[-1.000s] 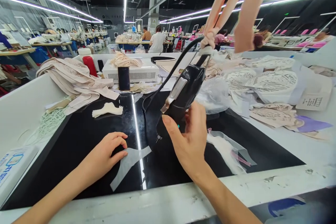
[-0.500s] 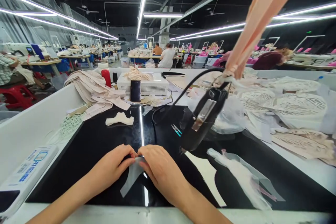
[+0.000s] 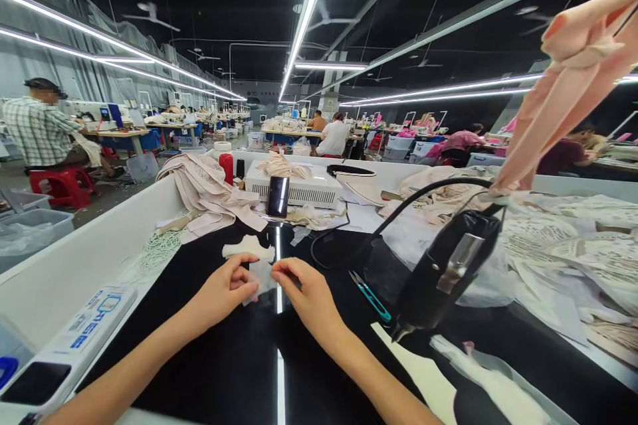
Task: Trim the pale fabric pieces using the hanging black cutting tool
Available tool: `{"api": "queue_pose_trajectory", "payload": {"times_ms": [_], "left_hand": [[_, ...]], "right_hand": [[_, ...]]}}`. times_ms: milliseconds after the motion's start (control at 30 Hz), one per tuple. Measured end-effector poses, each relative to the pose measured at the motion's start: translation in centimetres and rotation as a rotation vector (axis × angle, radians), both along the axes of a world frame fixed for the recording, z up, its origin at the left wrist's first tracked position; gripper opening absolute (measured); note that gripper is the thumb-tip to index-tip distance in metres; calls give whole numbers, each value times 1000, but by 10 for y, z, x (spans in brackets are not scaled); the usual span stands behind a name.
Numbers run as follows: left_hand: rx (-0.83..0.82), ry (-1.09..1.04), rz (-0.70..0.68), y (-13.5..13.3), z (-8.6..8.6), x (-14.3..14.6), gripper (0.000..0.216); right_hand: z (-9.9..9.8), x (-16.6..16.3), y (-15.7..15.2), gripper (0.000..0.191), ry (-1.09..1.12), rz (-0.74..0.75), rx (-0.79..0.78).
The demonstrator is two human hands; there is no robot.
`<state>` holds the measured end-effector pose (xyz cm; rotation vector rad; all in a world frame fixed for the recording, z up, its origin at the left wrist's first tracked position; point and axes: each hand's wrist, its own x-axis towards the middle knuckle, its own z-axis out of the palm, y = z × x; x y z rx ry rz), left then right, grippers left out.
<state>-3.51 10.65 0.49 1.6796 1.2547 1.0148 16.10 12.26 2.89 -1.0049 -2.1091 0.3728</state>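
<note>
My left hand [image 3: 226, 287] and my right hand [image 3: 306, 292] meet over the black tabletop [image 3: 209, 358], both pinching a small translucent white fabric piece [image 3: 260, 276] held up between them. Just beyond it lies a cream lace piece [image 3: 248, 249]. To the right, a black hand-held tool [image 3: 446, 272] hangs free from a peach fabric strap [image 3: 558, 106], its tip close above the table, with a black cable [image 3: 423, 194] running off it. Neither hand touches the tool.
Teal snips [image 3: 369, 294] lie right of my right hand. A white box machine [image 3: 299, 187], a dark cylinder [image 3: 278, 196] and folded beige fabric [image 3: 209, 196] stand behind. White lace pieces [image 3: 563, 239] pile at right. White side walls [image 3: 84, 259] border the table. People sit at distant sewing stations.
My right hand let go of the black tool, which swung away right. Both hands came together on the translucent piece and lifted it off the table. The camera tilted upward.
</note>
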Motion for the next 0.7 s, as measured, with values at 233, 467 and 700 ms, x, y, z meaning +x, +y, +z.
{"api": "queue_pose_trajectory", "payload": {"times_ms": [233, 467, 700], "left_hand": [[30, 213, 242, 53, 5, -18, 32], [132, 611, 320, 74, 11, -25, 33], [189, 879, 313, 78, 6, -22, 33]], "right_hand": [[-5, -26, 52, 11, -134, -140, 68], [-11, -47, 72, 26, -358, -287, 103], [-23, -57, 80, 28, -515, -344, 142]]}}
